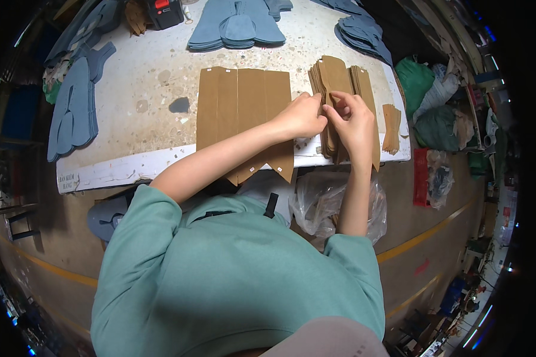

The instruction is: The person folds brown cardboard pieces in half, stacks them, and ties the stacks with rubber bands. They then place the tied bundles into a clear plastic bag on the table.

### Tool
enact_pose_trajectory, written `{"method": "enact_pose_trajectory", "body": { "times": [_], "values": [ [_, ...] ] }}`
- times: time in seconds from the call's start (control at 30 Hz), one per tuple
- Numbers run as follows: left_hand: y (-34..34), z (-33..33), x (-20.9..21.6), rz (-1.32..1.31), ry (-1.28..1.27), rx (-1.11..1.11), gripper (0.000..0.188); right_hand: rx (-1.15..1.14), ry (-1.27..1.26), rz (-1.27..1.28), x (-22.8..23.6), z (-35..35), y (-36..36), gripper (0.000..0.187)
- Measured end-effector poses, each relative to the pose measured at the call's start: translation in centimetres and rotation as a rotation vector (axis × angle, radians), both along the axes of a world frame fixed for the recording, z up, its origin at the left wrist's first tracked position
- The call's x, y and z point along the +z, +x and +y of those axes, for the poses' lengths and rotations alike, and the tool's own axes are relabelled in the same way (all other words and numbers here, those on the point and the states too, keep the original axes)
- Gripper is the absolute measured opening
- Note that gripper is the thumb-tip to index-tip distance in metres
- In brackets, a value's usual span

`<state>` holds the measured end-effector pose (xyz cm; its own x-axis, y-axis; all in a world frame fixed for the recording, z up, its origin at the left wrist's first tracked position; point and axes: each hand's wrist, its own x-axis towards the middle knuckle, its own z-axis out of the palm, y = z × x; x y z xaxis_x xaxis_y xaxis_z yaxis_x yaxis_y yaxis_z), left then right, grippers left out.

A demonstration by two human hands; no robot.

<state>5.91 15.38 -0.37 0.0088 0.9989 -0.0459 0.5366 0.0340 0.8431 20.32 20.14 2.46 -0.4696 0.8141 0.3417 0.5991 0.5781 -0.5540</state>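
Observation:
My left hand (302, 116) reaches across to the right, its fingers closed at the left edge of a stack of brown cut pieces (336, 76). My right hand (354, 122) lies over the same stack, thumb and forefinger curled at the edge of a brown piece. The fingertips of both hands almost meet there; exactly how many layers they pinch is hidden. Left of the stack, beneath my left forearm, flat brown panels (244, 95) lie side by side with small white tags at their ends. Another narrow brown stack (363, 89) stands close against the right hand.
On the white, worn table (143, 89) are stacks of blue-grey cut pieces (238, 27), more at the left (74, 110), and a small brown bundle (392, 128). A black-and-red tool (165, 13) sits at the back. Below the edge hang clear plastic bags (315, 202); a red crate (421, 177) stands right.

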Motion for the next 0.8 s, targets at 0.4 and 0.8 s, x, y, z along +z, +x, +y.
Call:
{"method": "enact_pose_trajectory", "body": {
  "times": [0.4, 0.8],
  "values": [
    [0.1, -0.6, -0.3, 0.273, 0.372, -0.060, 0.063, -0.124, 0.156, -0.108, -1.4, -3.4, 0.7, 0.029],
    [-1.4, -2.1, 1.4, 0.505, 0.446, -0.074, 0.064, -0.154, -0.032, 0.128, 0.5, -10.2, 2.0, 0.023]
  ]
}}
